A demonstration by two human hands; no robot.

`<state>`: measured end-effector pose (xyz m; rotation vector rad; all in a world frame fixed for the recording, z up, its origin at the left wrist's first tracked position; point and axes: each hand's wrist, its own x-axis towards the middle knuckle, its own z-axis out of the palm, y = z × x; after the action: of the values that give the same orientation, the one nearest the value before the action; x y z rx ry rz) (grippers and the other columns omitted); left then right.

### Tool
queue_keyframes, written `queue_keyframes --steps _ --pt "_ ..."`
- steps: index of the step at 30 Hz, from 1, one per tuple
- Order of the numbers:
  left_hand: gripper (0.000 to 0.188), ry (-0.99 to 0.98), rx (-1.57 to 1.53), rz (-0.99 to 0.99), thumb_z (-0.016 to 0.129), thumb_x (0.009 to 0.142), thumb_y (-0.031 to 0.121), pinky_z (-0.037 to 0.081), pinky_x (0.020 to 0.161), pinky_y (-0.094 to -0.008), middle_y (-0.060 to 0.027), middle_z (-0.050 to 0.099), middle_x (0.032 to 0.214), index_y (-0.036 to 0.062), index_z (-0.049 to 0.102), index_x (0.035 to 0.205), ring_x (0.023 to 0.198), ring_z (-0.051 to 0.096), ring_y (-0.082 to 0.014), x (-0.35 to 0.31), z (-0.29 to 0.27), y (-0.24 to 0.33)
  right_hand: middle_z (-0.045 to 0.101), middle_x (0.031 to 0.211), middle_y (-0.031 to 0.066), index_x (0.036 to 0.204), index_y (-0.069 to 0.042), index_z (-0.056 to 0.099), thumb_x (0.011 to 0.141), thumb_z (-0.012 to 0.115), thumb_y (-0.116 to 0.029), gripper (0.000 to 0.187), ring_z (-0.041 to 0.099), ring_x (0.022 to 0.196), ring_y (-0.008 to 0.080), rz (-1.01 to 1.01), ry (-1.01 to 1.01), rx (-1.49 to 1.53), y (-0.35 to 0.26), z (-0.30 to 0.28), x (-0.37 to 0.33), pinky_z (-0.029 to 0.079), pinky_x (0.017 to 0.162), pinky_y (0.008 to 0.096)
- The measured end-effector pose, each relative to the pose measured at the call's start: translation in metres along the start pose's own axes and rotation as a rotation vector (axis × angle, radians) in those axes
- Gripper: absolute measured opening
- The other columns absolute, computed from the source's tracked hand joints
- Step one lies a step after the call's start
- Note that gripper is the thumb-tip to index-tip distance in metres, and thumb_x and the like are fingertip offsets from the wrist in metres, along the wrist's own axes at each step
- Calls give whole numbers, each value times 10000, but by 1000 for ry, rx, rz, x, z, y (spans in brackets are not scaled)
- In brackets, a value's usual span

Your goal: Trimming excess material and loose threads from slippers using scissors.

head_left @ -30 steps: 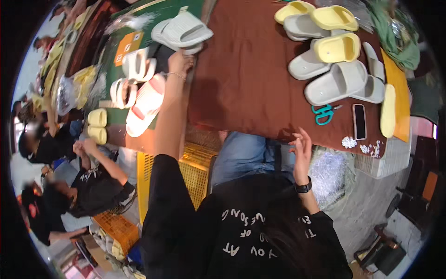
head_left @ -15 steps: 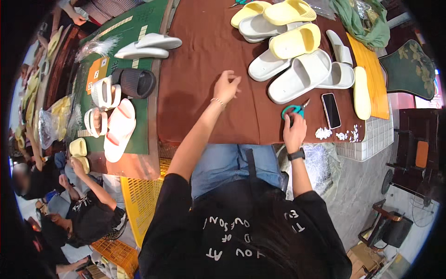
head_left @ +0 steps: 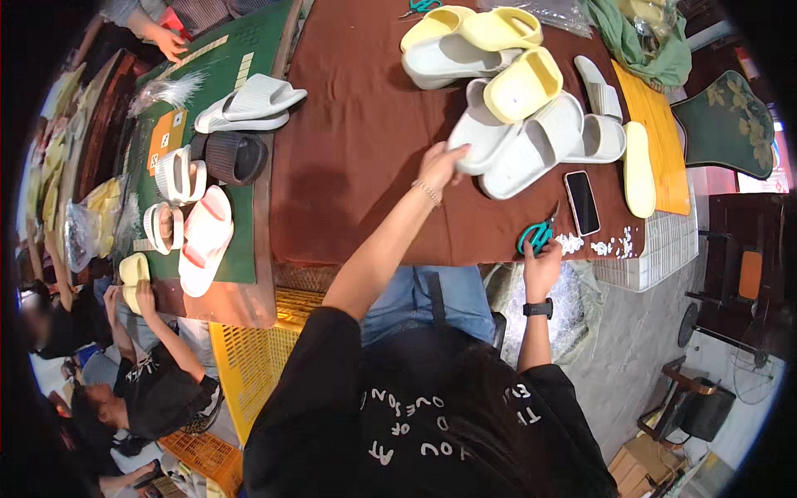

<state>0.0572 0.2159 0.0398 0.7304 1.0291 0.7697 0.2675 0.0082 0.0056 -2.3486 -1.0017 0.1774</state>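
My left hand (head_left: 440, 164) is closed on the near end of a light grey slide slipper (head_left: 476, 139), with the thumb on top of it. The slipper's upper part lies under a yellow slipper (head_left: 525, 87). Right beside it rests another light grey slipper (head_left: 531, 148). My right hand (head_left: 541, 264), wearing a dark watch, is at the near table edge. Its fingers are closed on the handles of small teal scissors (head_left: 538, 236), whose blades point away from me.
A phone (head_left: 583, 203) and white scraps (head_left: 613, 246) lie right of the scissors on the brown cloth (head_left: 357, 166). A single yellow slipper (head_left: 638, 170) lies farther right. On the left, a green-topped table (head_left: 237, 199) holds several slippers. Co-workers' hands show at the left.
My left hand has moved right and taken hold of the grey slipper, which has shifted slightly. My right hand has drawn the scissors nearer to the table's edge.
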Motion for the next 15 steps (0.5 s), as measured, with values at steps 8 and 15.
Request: queue_keyframes --steps 8,15 --pt "169 566 2 75 629 885 235 273 376 -201 23 561 676 83 559 862 479 441 -34 -182 -129 -54 633 804 73 994 -29 556 764 722 -175 318 601 700 160 102 -288 396 33 3 -8 456 633 283" --pt "433 301 944 -18 666 814 442 504 651 -351 -157 672 802 24 671 929 705 665 -246 -267 -118 -90 493 840 -31 1147 -91 473 925 485 -519 483 459 652 47 261 -940 976 -80 -37 -116 337 507 198"
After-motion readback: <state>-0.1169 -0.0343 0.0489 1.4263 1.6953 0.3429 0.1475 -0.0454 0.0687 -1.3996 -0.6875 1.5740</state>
